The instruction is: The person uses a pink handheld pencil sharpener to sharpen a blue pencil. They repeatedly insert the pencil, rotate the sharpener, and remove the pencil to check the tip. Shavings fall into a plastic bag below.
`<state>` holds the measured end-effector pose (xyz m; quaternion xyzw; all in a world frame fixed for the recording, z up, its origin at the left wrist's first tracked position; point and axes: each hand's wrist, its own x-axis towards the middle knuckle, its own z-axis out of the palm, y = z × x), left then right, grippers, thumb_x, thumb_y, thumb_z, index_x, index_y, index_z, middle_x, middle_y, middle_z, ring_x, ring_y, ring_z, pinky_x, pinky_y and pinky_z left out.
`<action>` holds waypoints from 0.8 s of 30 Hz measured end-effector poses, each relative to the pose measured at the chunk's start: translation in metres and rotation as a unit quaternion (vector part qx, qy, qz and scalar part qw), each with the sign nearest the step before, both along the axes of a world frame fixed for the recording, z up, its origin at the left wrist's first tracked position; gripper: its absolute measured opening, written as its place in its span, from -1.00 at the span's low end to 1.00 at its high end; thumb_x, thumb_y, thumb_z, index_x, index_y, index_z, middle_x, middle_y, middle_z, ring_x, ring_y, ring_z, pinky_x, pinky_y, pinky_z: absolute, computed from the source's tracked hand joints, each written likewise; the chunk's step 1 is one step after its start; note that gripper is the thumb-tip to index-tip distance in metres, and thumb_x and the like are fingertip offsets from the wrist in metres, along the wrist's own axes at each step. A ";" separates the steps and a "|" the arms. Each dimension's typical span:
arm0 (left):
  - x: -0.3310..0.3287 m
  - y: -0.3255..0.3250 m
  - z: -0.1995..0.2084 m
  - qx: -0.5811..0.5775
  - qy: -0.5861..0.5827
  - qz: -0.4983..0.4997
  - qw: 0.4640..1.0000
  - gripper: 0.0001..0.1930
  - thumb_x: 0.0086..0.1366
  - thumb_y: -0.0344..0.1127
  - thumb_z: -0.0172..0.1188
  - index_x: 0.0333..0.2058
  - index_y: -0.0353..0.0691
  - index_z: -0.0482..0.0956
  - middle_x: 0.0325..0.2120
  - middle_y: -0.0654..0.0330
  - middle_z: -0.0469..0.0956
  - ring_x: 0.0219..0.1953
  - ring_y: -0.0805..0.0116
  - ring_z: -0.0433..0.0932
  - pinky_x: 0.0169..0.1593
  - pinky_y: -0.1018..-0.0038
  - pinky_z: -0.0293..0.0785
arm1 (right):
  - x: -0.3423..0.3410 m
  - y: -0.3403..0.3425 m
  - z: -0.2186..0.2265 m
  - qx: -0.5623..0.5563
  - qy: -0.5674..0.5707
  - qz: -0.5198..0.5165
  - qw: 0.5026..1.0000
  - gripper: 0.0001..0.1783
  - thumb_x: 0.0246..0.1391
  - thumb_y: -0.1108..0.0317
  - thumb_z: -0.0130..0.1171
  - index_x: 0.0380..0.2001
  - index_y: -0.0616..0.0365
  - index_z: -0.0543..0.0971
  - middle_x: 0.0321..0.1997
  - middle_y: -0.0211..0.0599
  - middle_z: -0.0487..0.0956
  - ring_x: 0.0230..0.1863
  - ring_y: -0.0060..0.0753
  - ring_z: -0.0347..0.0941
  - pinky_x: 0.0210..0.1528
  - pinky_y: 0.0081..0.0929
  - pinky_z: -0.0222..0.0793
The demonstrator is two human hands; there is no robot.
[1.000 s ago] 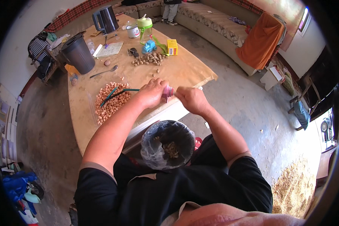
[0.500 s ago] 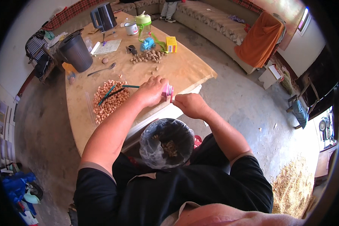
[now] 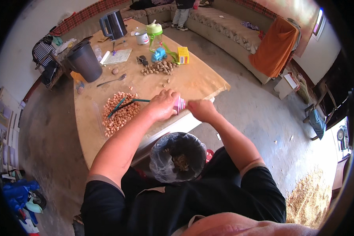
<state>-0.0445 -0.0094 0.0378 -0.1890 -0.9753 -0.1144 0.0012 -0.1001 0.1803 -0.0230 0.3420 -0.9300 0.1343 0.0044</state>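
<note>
Over the table's near edge, my left hand (image 3: 164, 104) is wrapped round a small pink pencil sharpener (image 3: 180, 104). A teal pencil (image 3: 141, 100) sticks out leftward from under that hand; its other end is hidden. Just right of the sharpener, my right hand (image 3: 202, 110) is closed at its crank side, the crank itself mostly covered by the fingers. Shelled peanuts (image 3: 120, 120) fill a clear shallow tray beside my left forearm. Across them lie a dark pencil (image 3: 124, 107) and another teal pencil (image 3: 115, 109).
Below my hands stands a lined bin (image 3: 155, 159) with scraps inside. On the table (image 3: 192, 80) are unshelled nuts (image 3: 159, 68), a spoon (image 3: 112, 80), a dark pitcher (image 3: 84, 63), a green-lidded bottle (image 3: 155, 34) and a yellow box (image 3: 183, 55). A person (image 3: 181, 17) stands by the sofa.
My right hand has shifted upward beside the sharpener, and the crank that showed is now mostly hidden. My left hand keeps its hold. The whole view has shifted slightly.
</note>
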 end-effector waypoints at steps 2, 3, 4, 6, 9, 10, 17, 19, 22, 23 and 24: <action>0.000 0.000 -0.001 -0.002 0.001 -0.004 1.000 -0.40 0.01 -0.21 0.33 -0.03 -0.20 0.23 -0.03 0.01 0.27 0.09 -0.02 0.26 0.12 0.19 0.28 | 0.023 0.005 0.010 0.030 -0.040 0.041 0.998 -0.61 0.16 0.02 -0.15 -0.42 0.04 0.53 -0.45 -0.13 0.58 -0.35 0.01 0.51 -0.31 -0.14 0.39; -0.002 0.002 0.000 -0.004 0.003 -0.009 1.000 -0.41 0.01 -0.22 0.33 -0.03 -0.20 0.23 -0.03 0.01 0.27 0.09 -0.02 0.26 0.12 0.18 0.28 | 0.033 0.011 0.018 0.018 -0.059 0.064 0.996 -0.61 0.17 0.02 -0.16 -0.41 0.04 0.53 -0.45 -0.11 0.57 -0.34 0.02 0.51 -0.29 -0.15 0.39; -0.001 0.002 0.000 -0.009 0.001 -0.010 1.000 -0.42 0.01 -0.22 0.33 -0.04 -0.20 0.23 -0.03 0.02 0.27 0.09 -0.02 0.26 0.12 0.18 0.28 | 0.041 0.013 0.025 -0.030 -0.096 0.070 0.993 -0.62 0.16 0.03 -0.12 -0.41 0.07 0.52 -0.43 -0.07 0.56 -0.33 0.05 0.49 -0.27 -0.17 0.38; 0.000 0.002 0.001 -0.006 -0.003 -0.011 1.000 -0.43 0.01 -0.23 0.32 -0.05 -0.19 0.24 -0.04 0.02 0.27 0.08 -0.01 0.26 0.12 0.18 0.28 | 0.048 0.013 0.048 -0.075 -0.107 0.060 0.990 -0.65 0.15 0.04 -0.09 -0.40 0.08 0.51 -0.42 -0.05 0.56 -0.33 0.06 0.48 -0.27 -0.16 0.37; 0.000 0.000 0.000 0.000 -0.016 -0.003 1.000 -0.42 0.00 -0.23 0.33 -0.04 -0.18 0.25 -0.05 0.02 0.28 0.08 0.00 0.27 0.12 0.20 0.28 | 0.040 0.010 0.053 -0.176 -0.063 0.046 0.981 -0.69 0.13 0.09 -0.01 -0.42 0.12 0.49 -0.45 -0.04 0.54 -0.36 0.07 0.46 -0.30 -0.12 0.35; -0.001 -0.001 0.000 0.003 -0.022 0.000 1.000 -0.42 0.00 -0.24 0.33 -0.03 -0.18 0.25 -0.06 0.02 0.29 0.08 0.00 0.27 0.12 0.20 0.28 | 0.031 0.008 0.051 -0.188 -0.028 0.024 0.982 -0.70 0.13 0.10 -0.01 -0.43 0.13 0.48 -0.46 -0.04 0.54 -0.36 0.08 0.46 -0.31 -0.11 0.34; -0.002 0.001 -0.003 0.012 0.010 -0.005 1.000 -0.40 0.02 -0.22 0.32 0.01 -0.21 0.25 -0.03 0.01 0.29 0.09 -0.01 0.26 0.14 0.22 0.27 | -0.004 0.000 0.014 -0.077 0.047 -0.044 0.995 -0.66 0.16 0.07 -0.09 -0.44 0.11 0.49 -0.48 -0.14 0.57 -0.39 0.01 0.50 -0.35 -0.12 0.38; 0.001 0.001 0.000 0.005 0.003 0.001 1.000 -0.40 0.03 -0.23 0.32 0.01 -0.22 0.24 -0.03 0.00 0.29 0.09 -0.01 0.26 0.14 0.22 0.27 | 0.008 0.000 0.009 -0.015 0.022 -0.019 0.999 -0.64 0.17 0.05 -0.11 -0.43 0.11 0.49 -0.46 -0.15 0.58 -0.39 0.00 0.52 -0.34 -0.13 0.39; 0.002 0.003 0.004 -0.004 -0.007 0.013 1.000 -0.40 0.03 -0.22 0.32 -0.01 -0.22 0.24 -0.03 -0.01 0.29 0.09 -0.02 0.27 0.13 0.21 0.28 | 0.035 0.005 0.021 0.054 -0.060 0.031 0.996 -0.62 0.16 0.04 -0.12 -0.41 0.12 0.50 -0.43 -0.10 0.58 -0.35 0.03 0.51 -0.29 -0.12 0.39; 0.002 0.004 0.004 -0.007 -0.010 0.017 1.000 -0.40 0.02 -0.22 0.32 -0.01 -0.22 0.24 -0.03 -0.01 0.29 0.09 -0.02 0.27 0.12 0.21 0.28 | 0.040 0.008 0.028 0.023 -0.073 0.037 0.996 -0.63 0.16 0.05 -0.12 -0.40 0.12 0.50 -0.43 -0.09 0.58 -0.35 0.04 0.51 -0.28 -0.12 0.38; 0.002 0.004 0.004 -0.005 -0.010 0.016 1.000 -0.41 0.02 -0.21 0.33 -0.02 -0.21 0.24 -0.03 -0.01 0.29 0.08 -0.02 0.27 0.12 0.21 0.29 | 0.044 0.011 0.036 -0.009 -0.085 0.042 0.995 -0.63 0.16 0.05 -0.12 -0.40 0.12 0.50 -0.42 -0.07 0.57 -0.34 0.05 0.50 -0.27 -0.12 0.38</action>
